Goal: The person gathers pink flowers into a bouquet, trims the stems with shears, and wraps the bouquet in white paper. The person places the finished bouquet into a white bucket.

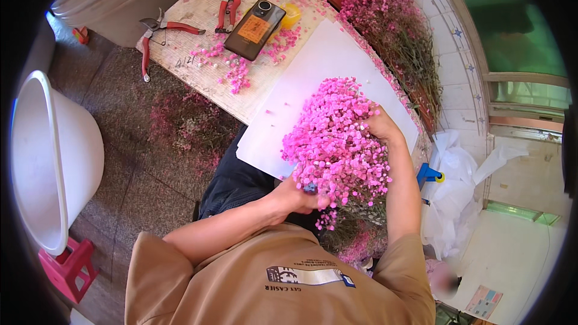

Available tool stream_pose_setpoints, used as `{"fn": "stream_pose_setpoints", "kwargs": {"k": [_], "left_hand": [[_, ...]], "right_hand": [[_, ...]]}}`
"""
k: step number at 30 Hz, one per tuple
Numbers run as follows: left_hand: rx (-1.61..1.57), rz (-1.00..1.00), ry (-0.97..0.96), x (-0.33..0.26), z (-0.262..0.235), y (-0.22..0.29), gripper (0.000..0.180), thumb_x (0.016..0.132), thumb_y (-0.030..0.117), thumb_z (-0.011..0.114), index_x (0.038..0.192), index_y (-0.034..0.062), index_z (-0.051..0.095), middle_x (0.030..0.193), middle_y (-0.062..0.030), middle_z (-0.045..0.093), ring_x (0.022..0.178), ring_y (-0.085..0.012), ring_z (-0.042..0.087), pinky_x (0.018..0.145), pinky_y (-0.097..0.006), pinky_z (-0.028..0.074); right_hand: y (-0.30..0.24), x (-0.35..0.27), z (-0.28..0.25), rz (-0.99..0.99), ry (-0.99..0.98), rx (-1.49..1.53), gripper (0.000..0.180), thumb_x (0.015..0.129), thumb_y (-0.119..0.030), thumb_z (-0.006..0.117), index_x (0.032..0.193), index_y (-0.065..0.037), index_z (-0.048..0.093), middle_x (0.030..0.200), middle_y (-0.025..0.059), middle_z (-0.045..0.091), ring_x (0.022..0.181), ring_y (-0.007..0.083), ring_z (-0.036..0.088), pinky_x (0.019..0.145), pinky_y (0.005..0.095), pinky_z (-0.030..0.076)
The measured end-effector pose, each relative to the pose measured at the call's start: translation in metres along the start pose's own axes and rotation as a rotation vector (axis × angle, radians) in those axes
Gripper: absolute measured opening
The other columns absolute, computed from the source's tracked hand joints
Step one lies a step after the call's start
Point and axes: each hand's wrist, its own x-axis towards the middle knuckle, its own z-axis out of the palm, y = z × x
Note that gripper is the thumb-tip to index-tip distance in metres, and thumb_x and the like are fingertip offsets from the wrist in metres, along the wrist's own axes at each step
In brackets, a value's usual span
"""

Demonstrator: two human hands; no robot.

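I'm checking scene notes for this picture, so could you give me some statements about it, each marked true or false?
1. The left hand and right hand are both at the pink flower bunch. True.
2. The phone lies on the white sheet. False: the phone lies left of the white sheet.
3. Red-handled pruners lie on the table. True.
4. The stool is blue. False: the stool is pinkish red.

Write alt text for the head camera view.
A left hand holds a bunch of small pink flowers, the right hand touching its right side, partly over a white sheet on a table. Beyond lie two red-handled pruners, a phone and loose pink blossoms.
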Motion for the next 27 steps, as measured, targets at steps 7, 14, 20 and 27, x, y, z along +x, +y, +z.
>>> {"fn": "stream_pose_setpoints", "kwargs": {"k": [7,14,20,27], "left_hand": [[-0.246,0.322,0.13,0.057,-0.014,-0.021,0.039,0.092,0.004,0.073,0.128,0.0112,0.061,0.119,-0.0042,0.07,0.109,-0.0197,0.068,0.088,-0.038,0.056],[-0.279,0.339,0.183,0.057,-0.02,-0.007,0.035,0.091,0.002,0.071,0.125,0.0068,0.065,0.108,-0.0029,0.071,0.096,-0.0138,0.065,0.079,-0.032,0.05],[-0.356,0.317,0.167,0.068,-0.014,-0.027,0.035,0.099,0.003,0.063,0.134,0.0033,0.061,0.12,-0.0068,0.07,0.106,-0.0178,0.066,0.089,-0.036,0.053],[-0.335,0.226,0.264,0.063,-0.019,-0.031,0.042,0.108,0.02,0.054,0.146,0.0049,0.05,0.136,-0.0118,0.064,0.121,-0.0235,0.063,0.101,-0.045,0.053]], "right_hand": [[-0.016,-0.064,-0.079,-0.307,0.376,0.251,0.054,0.08,0.008,0.075,0.132,-0.001,0.063,0.11,0.0065,0.072,0.093,0.017,0.069,0.084,0.0336,0.057],[-0.015,-0.152,-0.163,-0.481,0.526,0.335,0.051,0.079,0.0,0.075,0.129,-0.003,0.065,0.107,0.0054,0.073,0.094,0.0159,0.069,0.083,0.0314,0.057],[-0.002,-0.067,-0.017,0.097,-0.263,-0.414,0.052,0.079,0.0,0.072,0.13,-0.003,0.065,0.105,0.006,0.073,0.094,0.0146,0.068,0.083,0.0309,0.056],[0.028,-0.007,0.012,-0.036,-0.342,-0.105,0.061,0.082,-0.002,0.072,0.141,-0.001,0.057,0.129,0.0138,0.07,0.118,0.0192,0.062,0.103,0.0355,0.05]]}}
